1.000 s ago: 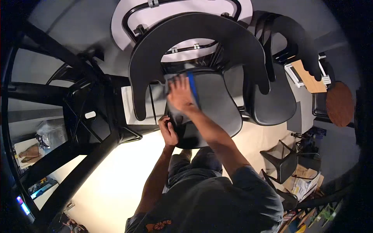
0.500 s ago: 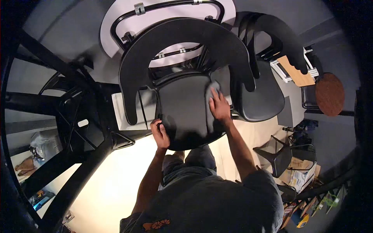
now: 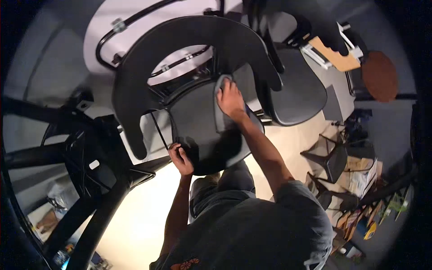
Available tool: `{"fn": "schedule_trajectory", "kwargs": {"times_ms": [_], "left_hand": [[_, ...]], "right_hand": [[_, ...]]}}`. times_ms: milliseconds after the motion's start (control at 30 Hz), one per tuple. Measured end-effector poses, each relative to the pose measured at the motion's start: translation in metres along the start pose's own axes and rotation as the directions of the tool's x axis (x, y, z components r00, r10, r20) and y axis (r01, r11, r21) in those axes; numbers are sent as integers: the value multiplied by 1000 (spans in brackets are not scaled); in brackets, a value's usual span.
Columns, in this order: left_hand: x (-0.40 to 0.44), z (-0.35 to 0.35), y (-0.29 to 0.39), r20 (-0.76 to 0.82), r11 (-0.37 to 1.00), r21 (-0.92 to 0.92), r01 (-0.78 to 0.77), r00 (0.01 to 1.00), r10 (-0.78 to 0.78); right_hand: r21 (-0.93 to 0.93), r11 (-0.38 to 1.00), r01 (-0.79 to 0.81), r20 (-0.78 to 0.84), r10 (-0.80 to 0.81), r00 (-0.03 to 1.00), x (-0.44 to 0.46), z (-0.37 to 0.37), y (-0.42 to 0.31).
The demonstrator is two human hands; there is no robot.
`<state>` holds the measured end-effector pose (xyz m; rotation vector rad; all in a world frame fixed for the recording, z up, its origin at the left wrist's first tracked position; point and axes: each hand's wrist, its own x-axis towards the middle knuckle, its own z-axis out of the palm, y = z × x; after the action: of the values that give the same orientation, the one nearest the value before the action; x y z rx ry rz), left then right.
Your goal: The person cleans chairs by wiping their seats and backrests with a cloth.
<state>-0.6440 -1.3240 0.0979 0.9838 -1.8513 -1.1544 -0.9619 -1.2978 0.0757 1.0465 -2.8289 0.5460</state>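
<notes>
A black chair with a curved backrest (image 3: 189, 33) and a padded seat (image 3: 193, 121) is in front of me. My right hand (image 3: 230, 98) presses a dark grey cloth (image 3: 220, 118) onto the right part of the seat, near the backrest side. The cloth hangs down along the seat beneath my palm. At the seat's front left corner, my left hand (image 3: 182, 160) grips the edge, its fingers bent over the rim.
Behind the chair leans a round white tabletop (image 3: 101, 33) with a black tube frame. A second black chair (image 3: 299, 90) stands at the right, near a brown round seat (image 3: 380, 76). Dark furniture frames (image 3: 103, 211) fill the left side. More chairs (image 3: 330, 157) are at lower right.
My right hand has swept the cloth from the seat's left side to its right side. My left hand stays at the front left corner. The view has turned and shifted.
</notes>
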Motion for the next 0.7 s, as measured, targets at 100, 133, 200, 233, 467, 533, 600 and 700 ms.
{"fn": "schedule_trajectory", "kwargs": {"times_ms": [100, 133, 200, 233, 467, 533, 600, 700], "left_hand": [[3, -1, 3, 36, 996, 85, -21, 999, 18], [2, -1, 6, 68, 996, 84, -22, 998, 16], [4, 0, 10, 52, 988, 145, -50, 998, 43], [7, 1, 8, 77, 989, 140, -57, 996, 47], [6, 0, -1, 62, 982, 175, -72, 996, 62], [3, 0, -3, 65, 980, 183, -74, 996, 63], [2, 5, -5, 75, 982, 174, -68, 996, 55], [1, 0, -9, 71, 982, 182, -53, 997, 41]], "right_hand": [[18, 998, -65, -18, 65, 998, -16, -18, 11], [0, 1000, -29, 3, 29, 1000, -27, -31, 18], [-35, 998, 51, 44, -50, 998, -51, -52, 29], [-39, 998, 43, -3, -43, 999, -73, -58, 42], [643, 627, -439, 75, 518, 852, -217, -82, 64], [713, 589, -379, -30, 566, 824, -255, -68, 20], [602, 681, -417, -33, 543, 839, -280, -62, -15], [568, 693, -445, 5, 537, 843, -256, -71, 17]]}}
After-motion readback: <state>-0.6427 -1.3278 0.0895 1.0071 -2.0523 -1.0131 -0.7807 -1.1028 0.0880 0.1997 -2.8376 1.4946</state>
